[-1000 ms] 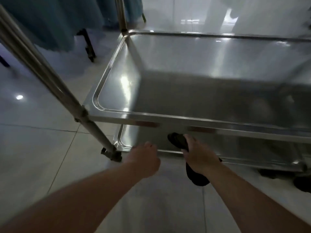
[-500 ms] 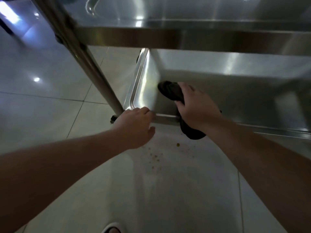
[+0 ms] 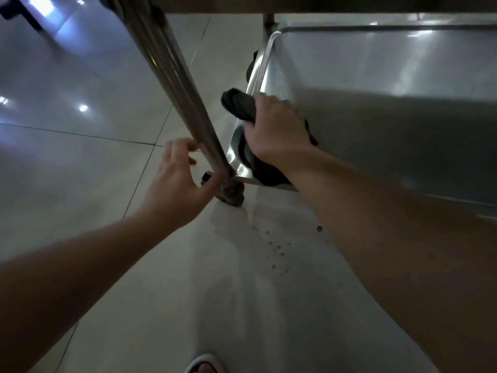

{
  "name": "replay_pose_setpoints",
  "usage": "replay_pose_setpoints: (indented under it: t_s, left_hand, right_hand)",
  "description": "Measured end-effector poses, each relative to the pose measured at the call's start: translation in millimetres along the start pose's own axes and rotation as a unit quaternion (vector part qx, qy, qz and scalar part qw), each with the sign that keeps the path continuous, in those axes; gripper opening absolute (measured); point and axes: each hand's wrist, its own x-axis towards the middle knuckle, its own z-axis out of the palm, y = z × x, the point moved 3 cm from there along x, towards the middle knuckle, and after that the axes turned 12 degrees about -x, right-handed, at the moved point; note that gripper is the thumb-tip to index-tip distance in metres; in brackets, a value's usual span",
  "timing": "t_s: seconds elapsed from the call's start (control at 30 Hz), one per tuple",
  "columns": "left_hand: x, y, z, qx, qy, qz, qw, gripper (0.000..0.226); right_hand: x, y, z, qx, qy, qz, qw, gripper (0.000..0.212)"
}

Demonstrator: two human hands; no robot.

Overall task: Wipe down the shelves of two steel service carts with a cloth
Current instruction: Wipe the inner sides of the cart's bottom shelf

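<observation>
Nearest, orange crumbs [image 3: 277,247] dot the floor tiles [image 3: 80,170] below the cart's corner post [image 3: 172,76]. The left hand [image 3: 177,181] hovers beside that post, fingers loosely spread. Beyond it, the right hand [image 3: 274,130] grips the dark cloth [image 3: 238,103] on the bottom shelf [image 3: 390,90] rim.

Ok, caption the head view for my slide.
Right hand presses a dark cloth onto the cart's bottom shelf while the left hand reaches for the cart leg.

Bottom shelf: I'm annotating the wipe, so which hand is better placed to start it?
Right. The right hand grips the cloth at the shelf's left rim. The left hand is open by the cart leg.
</observation>
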Motion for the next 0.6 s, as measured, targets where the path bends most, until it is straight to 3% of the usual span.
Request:
replay_pose_setpoints:
  t_s: [0.1,0.2,0.3,0.4,0.5,0.57,0.6]
  left_hand:
    - [14,23,5,-0.148,0.078,0.017,0.986,0.057]
    - [29,37,17,-0.295,0.093,-0.004,0.951,0.033]
    - [36,30,29,-0.334,0.093,-0.031,0.938,0.019]
    - [38,20,36,-0.387,0.093,-0.053,0.916,0.019]
    - [41,17,40,-0.391,0.101,-0.044,0.914,0.018]
    - [42,16,42,-0.385,0.111,-0.04,0.915,0.017]
    - [42,17,42,-0.381,0.116,-0.039,0.916,0.017]
  right_hand:
    - [2,-18,32,0.02,-0.109,-0.099,0.989,0.05]
    - [-24,-2,46,-0.024,-0.108,-0.173,0.979,0.056]
    - [-40,48,37,-0.057,-0.087,-0.166,0.981,0.058]
    - [-20,125,14,-0.087,-0.038,-0.063,0.994,0.056]
    - [27,182,-9,-0.111,0.006,0.16,0.981,0.058]
    - [56,173,-8,-0.105,0.001,0.258,0.961,0.059]
    - [68,152,-2,-0.105,0.003,0.253,0.962,0.058]
